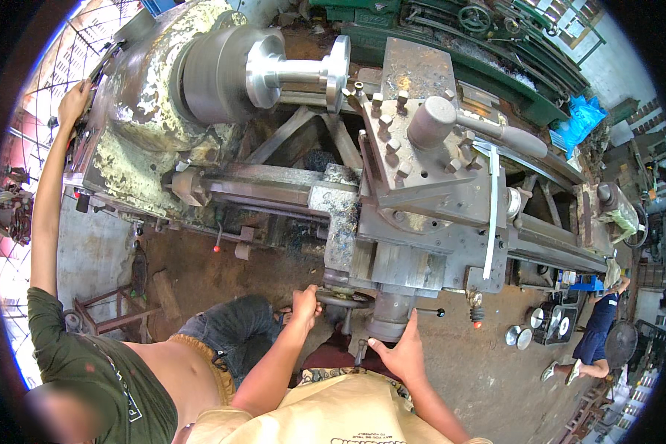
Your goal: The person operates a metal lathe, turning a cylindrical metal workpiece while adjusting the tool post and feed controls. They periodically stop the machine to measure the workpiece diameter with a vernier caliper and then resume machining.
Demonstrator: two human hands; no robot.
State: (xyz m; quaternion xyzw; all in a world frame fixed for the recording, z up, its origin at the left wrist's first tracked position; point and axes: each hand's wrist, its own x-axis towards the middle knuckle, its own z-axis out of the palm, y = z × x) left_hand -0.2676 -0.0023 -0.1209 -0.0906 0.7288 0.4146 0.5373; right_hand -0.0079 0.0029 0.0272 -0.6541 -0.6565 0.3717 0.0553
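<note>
In front of me is a large metal lathe. Its chuck (226, 74) looks smeared by rotation and bears a shiny flanged metal workpiece (300, 72). The tool post (422, 140), topped by a long clamping lever (507, 135), stands right of the workpiece. My left hand (305, 307) is closed round the rim of the carriage handwheel (344, 298). Thumb and forefinger of my right hand (401, 351) curve about the dial end of the cross-slide handle (360, 351); its other fingers are partly hidden. A vernier caliper (492, 214) lies across the slide, right of the tool post.
On my left, a person in a dark green top (74, 362) reaches up to the headstock (137, 111). A red-tipped lever (217, 240) hangs below the bed. Another person in dark blue (598, 325) is far right, near round metal discs (524, 338). A green machine (459, 59) stands behind.
</note>
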